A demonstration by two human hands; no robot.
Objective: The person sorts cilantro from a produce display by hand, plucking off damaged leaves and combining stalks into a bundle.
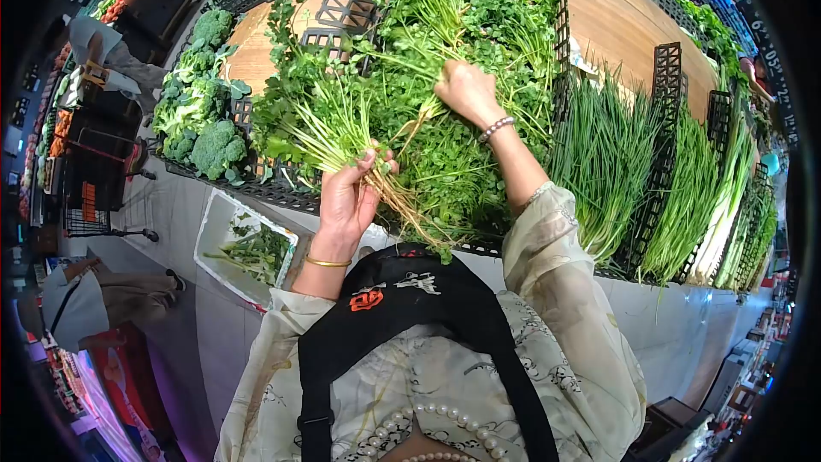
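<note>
1. Broccoli heads [218, 150] are piled at the left of the display.
2. Loose leaves [261, 252] are held in a white foam box [203, 235] near the display's front edge.
3. Long green chives [603, 167] are bundled at right, set off by a black lattice divider [665, 111].
4. White-stalked greens [711, 227] are racked farther right.
5. Bare wooden boarding [611, 4] is exposed behind the chives.
6. A dark wheeled cart [88, 212] is seen far left.

The left hand [346, 197], a gold bangle [328, 263] at its wrist, grips a coriander bunch [335, 139] near its trailing brown roots. The right hand [469, 90] is closed on rooted sprigs [421, 118] above heaped coriander [517, 30]. Broccoli [218, 150] lies leftward, scallions [603, 171] rightward; a white box [203, 248] holds loose greens [256, 255]
</note>
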